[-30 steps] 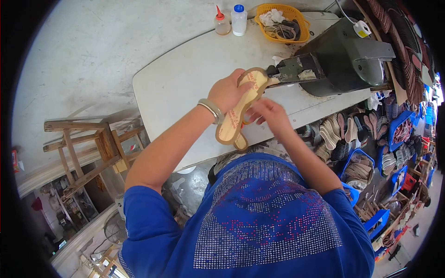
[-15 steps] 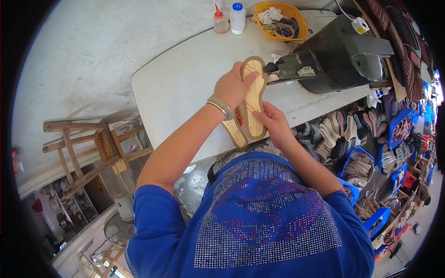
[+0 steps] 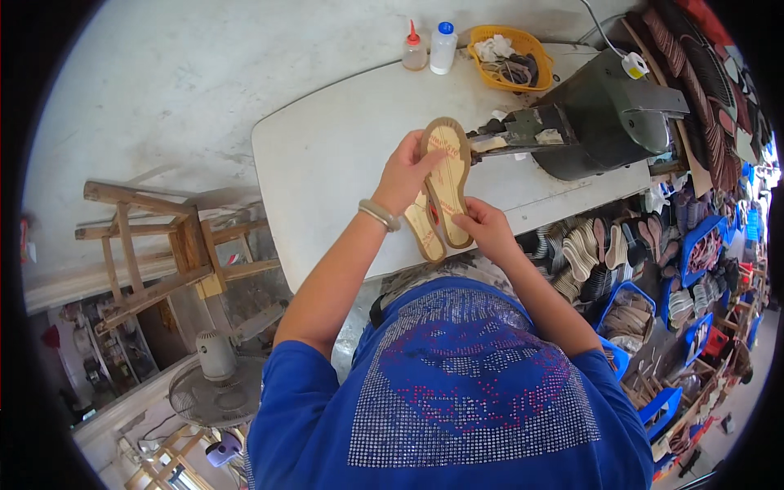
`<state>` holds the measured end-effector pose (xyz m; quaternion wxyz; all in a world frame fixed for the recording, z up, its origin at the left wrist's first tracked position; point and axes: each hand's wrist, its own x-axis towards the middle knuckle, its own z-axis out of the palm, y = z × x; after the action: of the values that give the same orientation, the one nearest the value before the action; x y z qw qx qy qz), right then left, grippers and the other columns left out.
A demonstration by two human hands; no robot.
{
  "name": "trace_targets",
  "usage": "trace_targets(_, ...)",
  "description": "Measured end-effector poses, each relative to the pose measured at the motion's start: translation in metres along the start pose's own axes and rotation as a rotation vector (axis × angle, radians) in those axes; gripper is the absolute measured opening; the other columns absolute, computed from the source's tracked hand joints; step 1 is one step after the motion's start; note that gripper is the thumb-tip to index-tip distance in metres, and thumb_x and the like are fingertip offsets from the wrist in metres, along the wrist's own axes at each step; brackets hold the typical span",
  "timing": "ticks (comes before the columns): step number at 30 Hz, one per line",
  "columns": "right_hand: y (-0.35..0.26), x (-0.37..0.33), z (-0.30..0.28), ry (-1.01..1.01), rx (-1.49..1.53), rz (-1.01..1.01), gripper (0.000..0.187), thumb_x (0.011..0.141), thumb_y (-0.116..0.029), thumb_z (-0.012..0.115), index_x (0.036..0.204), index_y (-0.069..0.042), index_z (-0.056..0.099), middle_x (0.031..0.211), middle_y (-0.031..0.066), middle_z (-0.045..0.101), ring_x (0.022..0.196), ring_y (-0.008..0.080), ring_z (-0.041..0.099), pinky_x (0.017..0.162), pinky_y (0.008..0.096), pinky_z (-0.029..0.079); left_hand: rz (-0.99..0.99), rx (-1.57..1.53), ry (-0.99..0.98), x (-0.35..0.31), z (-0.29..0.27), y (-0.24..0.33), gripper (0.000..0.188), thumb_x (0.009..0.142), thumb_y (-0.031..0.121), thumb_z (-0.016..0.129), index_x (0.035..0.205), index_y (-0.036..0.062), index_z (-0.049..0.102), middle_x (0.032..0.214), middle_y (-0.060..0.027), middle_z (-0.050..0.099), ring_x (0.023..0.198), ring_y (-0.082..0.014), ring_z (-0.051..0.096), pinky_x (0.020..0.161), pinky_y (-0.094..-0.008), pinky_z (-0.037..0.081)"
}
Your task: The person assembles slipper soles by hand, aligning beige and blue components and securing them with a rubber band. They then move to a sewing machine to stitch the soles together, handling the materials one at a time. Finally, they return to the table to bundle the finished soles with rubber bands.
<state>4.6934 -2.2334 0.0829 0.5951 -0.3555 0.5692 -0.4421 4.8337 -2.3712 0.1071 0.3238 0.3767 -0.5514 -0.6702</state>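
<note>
A cream shoe insole [image 3: 448, 184] with a brown edge and red print is held tilted over the white table [image 3: 327, 163]. My left hand [image 3: 404, 175] grips its wide far end, thumb on top and fingers beneath. At the narrower near end, my right hand [image 3: 490, 231] pinches the edge between thumb and fingers. A second, similar insole [image 3: 426, 233] shows partly behind the first, below my left hand; whether I hold it or it rests on the table, I cannot tell. Something small and red peeks out between the two insoles.
Just beyond the insole, the narrow arm of a dark green sewing machine [image 3: 588, 122] reaches leftward. A yellow basket [image 3: 482, 75] of scraps and two squeeze bottles [image 3: 442, 53] stand at the table's back. Right of the table are heaped insoles [image 3: 581, 249] and blue crates; wooden stools [image 3: 184, 245] stand left.
Both hands keep their grip on the insole. The whole view has shifted, so the table and machine sit slightly lower and further right. The near insole end has moved a little relative to my right hand.
</note>
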Motion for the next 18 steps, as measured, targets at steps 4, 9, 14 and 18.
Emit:
trace_targets(4,0.013,-0.012,0.013,0.007,-0.069,-0.052,0.029,0.087,-0.008,0.060,0.114,0.003,0.058,0.093,0.0043,0.066,0.079,0.0063,0.057,0.070,0.0220,0.046,-0.067,-0.233,-0.030,-0.045,-0.009,0.010,0.030,0.090,0.015,0.059,0.117,0.0038,0.051,0.105,-0.0034,0.062,0.092,-0.0092,0.058,0.081,-0.0255,0.048)
trace_targets(9,0.013,-0.024,0.032,-0.132,-0.204,0.021,0.031,0.086,-0.015,0.063,0.112,0.003,0.061,0.090,0.0044,0.066,0.079,0.0083,0.058,0.071,0.0237,0.047,-0.205,-0.439,-0.002,-0.099,-0.028,-0.033,0.035,0.094,0.022,0.052,0.122,0.0021,0.048,0.113,-0.0080,0.059,0.100,-0.0148,0.059,0.087,-0.0306,0.048)
trace_targets(14,0.061,-0.007,0.029,0.036,-0.625,0.041,0.048,0.080,-0.032,0.069,0.112,0.002,0.059,0.097,0.0128,0.065,0.085,0.0233,0.064,0.076,0.0337,0.050,-0.303,-0.697,0.198,-0.153,-0.061,-0.097,0.036,0.097,0.024,0.045,0.123,-0.0016,0.045,0.115,-0.0125,0.058,0.107,-0.0246,0.059,0.092,-0.0378,0.049)
trace_targets(18,0.074,0.008,0.044,0.129,-1.018,-0.057,0.070,0.074,-0.037,0.072,0.128,-0.003,0.043,0.115,0.0175,0.057,0.099,0.0315,0.060,0.081,0.0406,0.049,-0.313,-0.739,0.258,-0.169,-0.076,-0.116,0.037,0.098,0.026,0.041,0.127,0.0017,0.039,0.115,-0.0150,0.056,0.105,-0.0296,0.060,0.088,-0.0423,0.051)
